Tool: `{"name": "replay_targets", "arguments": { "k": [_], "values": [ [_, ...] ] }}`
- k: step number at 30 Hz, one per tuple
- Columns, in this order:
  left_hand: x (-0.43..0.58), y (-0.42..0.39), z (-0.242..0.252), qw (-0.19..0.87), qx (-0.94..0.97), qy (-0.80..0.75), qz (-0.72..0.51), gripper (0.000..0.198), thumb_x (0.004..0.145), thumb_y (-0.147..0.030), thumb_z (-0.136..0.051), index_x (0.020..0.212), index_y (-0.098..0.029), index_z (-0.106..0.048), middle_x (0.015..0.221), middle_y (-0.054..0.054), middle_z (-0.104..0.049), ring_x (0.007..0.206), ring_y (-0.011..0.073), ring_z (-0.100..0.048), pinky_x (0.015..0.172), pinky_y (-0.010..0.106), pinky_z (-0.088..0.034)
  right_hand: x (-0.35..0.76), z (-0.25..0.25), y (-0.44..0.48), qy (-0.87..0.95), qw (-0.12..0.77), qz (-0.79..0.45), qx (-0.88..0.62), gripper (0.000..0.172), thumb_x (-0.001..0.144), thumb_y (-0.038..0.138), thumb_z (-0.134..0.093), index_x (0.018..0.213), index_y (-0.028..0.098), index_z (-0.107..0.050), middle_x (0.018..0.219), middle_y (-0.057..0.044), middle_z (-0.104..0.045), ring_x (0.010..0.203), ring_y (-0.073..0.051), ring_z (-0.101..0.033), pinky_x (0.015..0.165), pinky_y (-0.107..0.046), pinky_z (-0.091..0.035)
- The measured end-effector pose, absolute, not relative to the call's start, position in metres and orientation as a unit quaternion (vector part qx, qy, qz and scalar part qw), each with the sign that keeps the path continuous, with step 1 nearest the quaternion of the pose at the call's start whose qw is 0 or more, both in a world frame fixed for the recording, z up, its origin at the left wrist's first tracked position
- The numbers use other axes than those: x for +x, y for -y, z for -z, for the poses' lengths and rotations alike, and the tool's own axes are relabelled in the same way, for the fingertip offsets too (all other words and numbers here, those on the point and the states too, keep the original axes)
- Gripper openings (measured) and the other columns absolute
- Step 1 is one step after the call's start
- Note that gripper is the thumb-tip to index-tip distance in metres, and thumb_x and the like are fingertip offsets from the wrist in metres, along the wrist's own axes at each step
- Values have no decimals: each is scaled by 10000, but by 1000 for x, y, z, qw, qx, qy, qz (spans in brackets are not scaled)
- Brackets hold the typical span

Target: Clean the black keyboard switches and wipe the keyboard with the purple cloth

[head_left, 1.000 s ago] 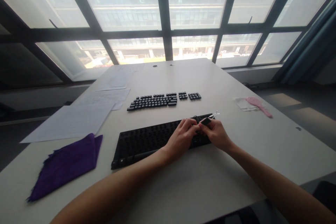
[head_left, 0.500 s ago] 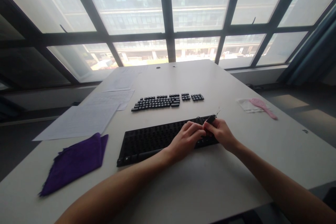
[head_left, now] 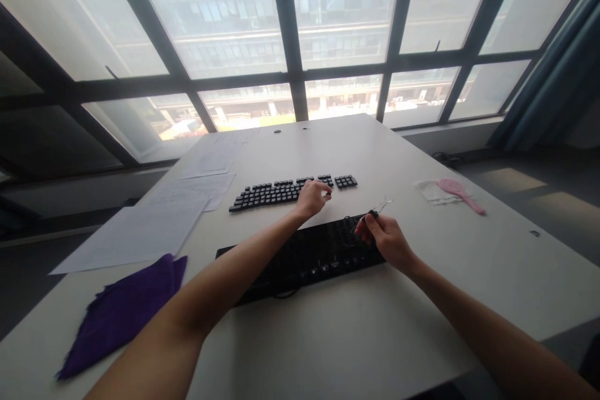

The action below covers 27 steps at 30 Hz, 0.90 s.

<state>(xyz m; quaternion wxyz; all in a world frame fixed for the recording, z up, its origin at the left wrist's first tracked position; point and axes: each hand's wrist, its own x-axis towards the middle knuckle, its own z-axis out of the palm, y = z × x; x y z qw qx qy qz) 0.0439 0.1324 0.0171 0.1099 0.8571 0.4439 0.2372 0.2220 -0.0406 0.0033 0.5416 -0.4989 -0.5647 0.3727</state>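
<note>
We are reaching our left hand (head_left: 313,195) over the loose keycaps (head_left: 274,192) laid out behind the keyboard (head_left: 304,256), fingers curled onto one, while our right hand (head_left: 384,239) is pinching a wire puller (head_left: 376,210). A careless sweep risks scattering the rows.

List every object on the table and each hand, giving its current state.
Black keyboard base: keycaps off.
Loose black keycaps: laid in rows.
Purple cloth: crumpled flat.
Pink brush: lying flat.
Left hand: on keycaps.
Right hand: gripping wire puller.
</note>
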Motion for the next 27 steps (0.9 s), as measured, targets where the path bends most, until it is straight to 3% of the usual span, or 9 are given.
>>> {"name": "replay_targets", "arguments": {
  "k": [13, 27],
  "values": [
    [49, -152, 3, 73, 847, -476, -224, 125, 806, -250, -716, 918, -231, -768, 956, 44, -752, 1032, 297, -559, 977, 426, -397, 235, -12, 38, 553, 562, -361, -498, 510, 946, 577, -489, 742, 165, -709, 622, -43, -622, 573, -165, -550, 535, -288, -413],
    [49, -156, 4, 64, 841, -484, -234, 221, 761, -270, -756, 976, -230, -730, 944, 23, -746, 983, 271, -592, 916, 384, -437, 245, -19, 35, 550, 580, -357, -483, 418, 946, 522, -529, 758, 165, -639, 662, -49, -669, 533, -145, -564, 490, -267, -427]
  ]
}}
